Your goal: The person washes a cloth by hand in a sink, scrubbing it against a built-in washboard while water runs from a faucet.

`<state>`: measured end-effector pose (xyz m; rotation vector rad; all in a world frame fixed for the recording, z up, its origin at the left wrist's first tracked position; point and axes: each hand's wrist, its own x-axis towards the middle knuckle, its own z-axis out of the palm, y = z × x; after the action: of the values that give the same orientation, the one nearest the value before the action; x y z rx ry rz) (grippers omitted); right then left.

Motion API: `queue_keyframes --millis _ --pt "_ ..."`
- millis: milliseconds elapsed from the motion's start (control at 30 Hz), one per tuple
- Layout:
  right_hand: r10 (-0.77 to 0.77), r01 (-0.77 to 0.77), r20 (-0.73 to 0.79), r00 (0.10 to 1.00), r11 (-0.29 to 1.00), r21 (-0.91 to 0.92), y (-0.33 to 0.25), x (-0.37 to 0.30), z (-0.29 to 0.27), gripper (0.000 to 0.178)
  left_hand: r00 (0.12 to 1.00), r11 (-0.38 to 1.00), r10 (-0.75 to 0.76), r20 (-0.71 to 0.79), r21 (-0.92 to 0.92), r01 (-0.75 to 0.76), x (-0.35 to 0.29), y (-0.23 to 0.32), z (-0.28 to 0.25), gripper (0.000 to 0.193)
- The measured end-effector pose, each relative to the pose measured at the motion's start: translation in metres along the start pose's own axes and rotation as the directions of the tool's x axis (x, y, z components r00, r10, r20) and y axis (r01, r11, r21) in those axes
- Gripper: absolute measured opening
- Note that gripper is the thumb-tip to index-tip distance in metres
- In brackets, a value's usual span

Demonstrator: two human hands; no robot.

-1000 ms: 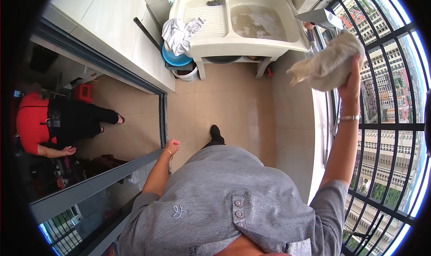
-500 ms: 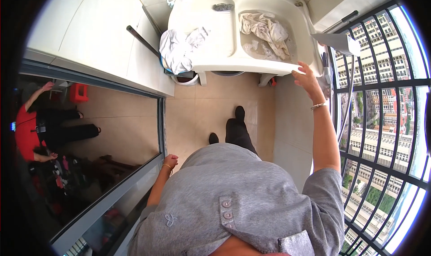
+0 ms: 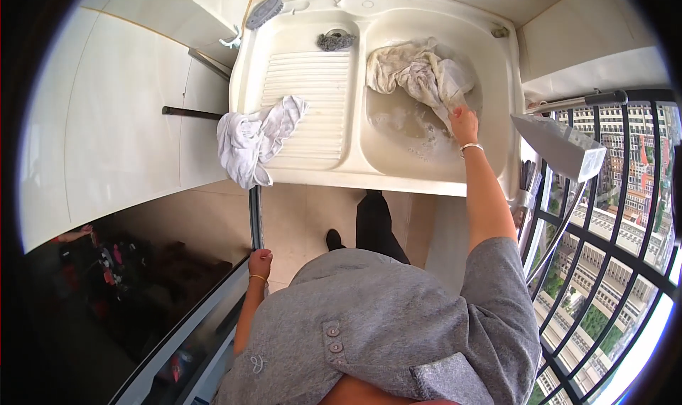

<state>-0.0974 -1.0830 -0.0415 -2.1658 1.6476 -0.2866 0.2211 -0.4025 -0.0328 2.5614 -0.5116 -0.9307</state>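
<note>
My right hand [image 3: 465, 125] reaches into the sink basin [image 3: 497, 142] and pinches the corner of a wet, off-white cloth [image 3: 412, 69] with brownish stains. The cloth lies bunched in cloudy, sudsy water [image 3: 419, 135], its end drawn toward me. My left hand [image 3: 261, 263] hangs low by my side near the sliding door's frame, fingers curled in, with nothing visible in them. A white cloth [image 3: 252, 138] drapes over the left front corner of the ridged washboard [image 3: 309, 106] beside the basin.
A dark scrubber [image 3: 335, 40] rests by the drain, and a grey brush [image 3: 265, 13] sits on the back left corner. A dark-handled pole [image 3: 192, 112] leans at left. Window bars [image 3: 604, 234] and a white, wedge-shaped head on a pole [image 3: 561, 146] stand at right.
I have stepped closer to the sink. My right hand has gone from open above the front rim to gripping the stained cloth in the basin. My left hand stays low.
</note>
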Motion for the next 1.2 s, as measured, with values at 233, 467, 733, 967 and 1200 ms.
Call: queue_keyframes --millis 233,467,733,967,1200 --pt "-0.026 0.015 -0.06 0.998 0.986 -0.163 -0.035 0.098 0.027 0.038 0.933 0.956 0.27 -0.238 -0.048 -0.29 0.051 0.235 -0.034 0.01" --pt "0.269 -0.271 0.095 0.958 0.963 0.003 0.0 0.147 0.074 0.037 0.876 0.885 0.451 -0.17 -0.048 -0.464 0.115 0.345 -0.019 0.024" --pt "0.306 -0.155 0.153 0.94 -0.017 0.988 -0.132 0.177 -0.111 0.028 0.79 0.782 0.598 -0.136 0.315 -0.538 0.186 0.346 -0.001 0.034" --pt "-0.221 -0.05 -0.052 0.974 -0.434 0.899 -0.243 0.132 -0.268 0.028 0.766 0.754 0.599 -0.233 0.487 -0.442 0.23 0.351 0.011 0.053" --pt "-0.054 -0.26 0.264 0.963 0.076 0.963 -0.25 0.016 -0.119 0.021 0.879 0.826 0.426 -0.215 0.488 -0.282 0.243 0.34 -0.001 0.07"
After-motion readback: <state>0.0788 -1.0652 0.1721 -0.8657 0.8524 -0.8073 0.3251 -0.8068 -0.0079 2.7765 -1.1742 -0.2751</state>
